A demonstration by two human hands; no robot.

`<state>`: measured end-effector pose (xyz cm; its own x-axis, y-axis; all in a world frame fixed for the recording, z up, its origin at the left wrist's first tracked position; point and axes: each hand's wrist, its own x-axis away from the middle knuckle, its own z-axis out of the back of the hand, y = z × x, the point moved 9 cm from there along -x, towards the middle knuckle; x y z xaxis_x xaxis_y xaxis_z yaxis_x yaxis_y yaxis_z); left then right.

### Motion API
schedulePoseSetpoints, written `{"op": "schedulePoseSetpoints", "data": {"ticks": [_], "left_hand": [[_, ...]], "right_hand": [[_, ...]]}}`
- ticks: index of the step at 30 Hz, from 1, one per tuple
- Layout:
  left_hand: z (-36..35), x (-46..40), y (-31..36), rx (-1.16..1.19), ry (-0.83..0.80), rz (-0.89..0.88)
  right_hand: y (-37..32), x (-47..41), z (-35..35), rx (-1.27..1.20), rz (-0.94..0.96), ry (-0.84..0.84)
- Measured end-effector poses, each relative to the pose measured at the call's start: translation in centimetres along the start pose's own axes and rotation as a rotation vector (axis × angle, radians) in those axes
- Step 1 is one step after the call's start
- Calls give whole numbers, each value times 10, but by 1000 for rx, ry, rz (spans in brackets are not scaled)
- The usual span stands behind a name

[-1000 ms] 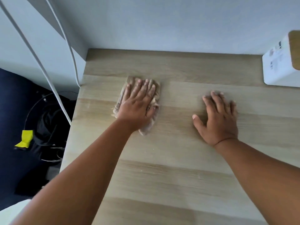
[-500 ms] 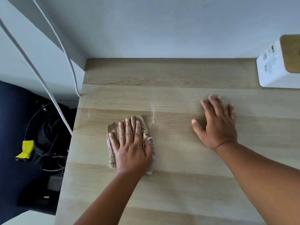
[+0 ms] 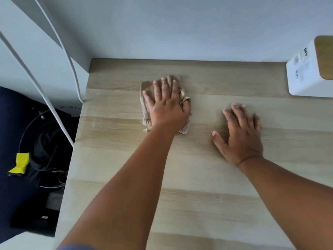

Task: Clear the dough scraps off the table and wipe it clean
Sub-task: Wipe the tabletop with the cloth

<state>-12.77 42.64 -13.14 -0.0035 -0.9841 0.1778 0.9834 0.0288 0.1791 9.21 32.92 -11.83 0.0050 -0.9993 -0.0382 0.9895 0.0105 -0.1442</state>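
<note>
From the head camera, looking down: the left hand [image 3: 166, 105] lies flat on a crumpled tan cloth [image 3: 145, 103], fingers straight and spread, palm pressing it onto the pale wood-grain counter [image 3: 198, 204]. The cloth sits toward the far left part of the counter, near the back wall [image 3: 180, 27], its edges poking out on both sides of the hand and a corner showing below the wrist. Fingertips point away from the camera, reaching just past the cloth's far edge.

Over to the right hand [image 3: 241, 134]: flat on the bare counter, fingers straight and slightly fanned, thumb stretched out toward the left. It holds nothing and rests well apart from the cloth. Both forearms come in bare from the bottom of the frame, with a sliver of blue sleeve [image 3: 77, 247] at the lower edge.

At the far right corner stands a white box [image 3: 304, 74] with a wooden face, against the wall. Left of the counter, two white cables [image 3: 59, 42] slant down along the wall. Below them, on the dark floor [image 3: 10, 123], lies a tangle of black gear and thin wires with a yellow tag [image 3: 20, 162] on it.

No dough scraps can be made out on the counter at this sharpness.
</note>
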Motion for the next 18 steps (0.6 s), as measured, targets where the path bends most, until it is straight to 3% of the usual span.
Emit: {"op": "schedulePoseSetpoints", "data": {"ticks": [5, 7, 14, 18], "left_hand": [[0, 37, 31, -117, 10, -569], [2, 60, 18, -110, 31, -666], [-6, 118, -35, -52, 86, -175], [-18, 166, -10, 5, 112, -216]], "right_hand": [[0, 0, 0, -11, 3, 22], [1, 0, 0, -15, -3, 25], [1, 0, -2, -28, -8, 13], [0, 0, -1, -27, -10, 7]]}}
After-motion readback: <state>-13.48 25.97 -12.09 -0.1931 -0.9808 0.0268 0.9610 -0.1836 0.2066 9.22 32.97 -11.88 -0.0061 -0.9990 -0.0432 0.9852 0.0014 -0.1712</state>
